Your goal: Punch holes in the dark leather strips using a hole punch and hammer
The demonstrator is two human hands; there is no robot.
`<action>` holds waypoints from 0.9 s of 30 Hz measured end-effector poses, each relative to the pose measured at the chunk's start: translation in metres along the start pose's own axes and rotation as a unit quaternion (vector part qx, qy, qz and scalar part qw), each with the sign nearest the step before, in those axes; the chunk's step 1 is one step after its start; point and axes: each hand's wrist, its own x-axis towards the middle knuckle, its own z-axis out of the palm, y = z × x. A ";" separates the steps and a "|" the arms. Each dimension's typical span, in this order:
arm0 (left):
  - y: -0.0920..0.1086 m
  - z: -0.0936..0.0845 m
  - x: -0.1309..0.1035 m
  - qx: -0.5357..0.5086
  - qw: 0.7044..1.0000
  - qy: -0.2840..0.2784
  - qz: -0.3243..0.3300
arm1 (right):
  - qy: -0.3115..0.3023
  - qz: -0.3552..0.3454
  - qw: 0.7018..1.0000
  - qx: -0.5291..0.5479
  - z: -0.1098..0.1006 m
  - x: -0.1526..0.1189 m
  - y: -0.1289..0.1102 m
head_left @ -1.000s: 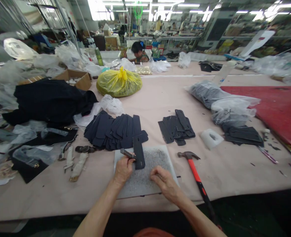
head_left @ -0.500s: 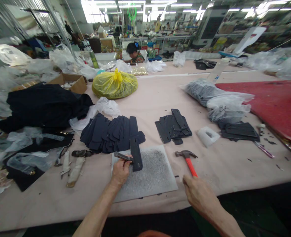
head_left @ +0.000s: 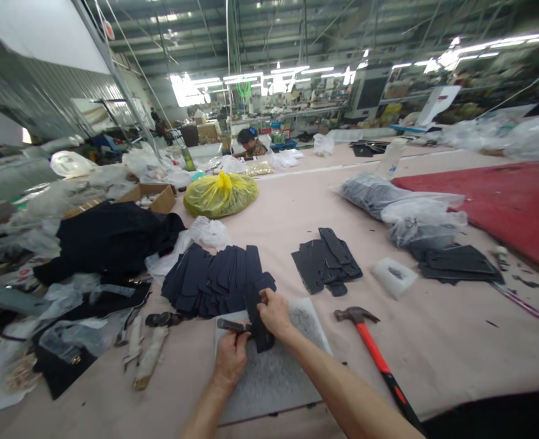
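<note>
Workshop table [head_left: 292,204], right fingers [head_left: 264,299] pinching dark strip [head_left: 254,311]

In our left grip [head_left: 231,360] we hold a dark metal tool [head_left: 233,326], lying nearly level, its inner end against a flat, dark strip [head_left: 263,339]. Our right grip [head_left: 276,314] touches the strip's upper right edge. The strip slants across the far left part of a pale, grey-speckled board [head_left: 292,378], its far end reaching the fanned dark pieces [head_left: 214,277]. Right of the board, our claw hammer [head_left: 374,350] rests on the bench [head_left: 456,360], red-and-black handle towards us.
</note>
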 end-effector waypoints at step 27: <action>-0.002 0.001 -0.005 0.025 1.000 0.014 -0.006 | -0.138 -0.246 0.933 -0.224 -0.012 0.063 -0.017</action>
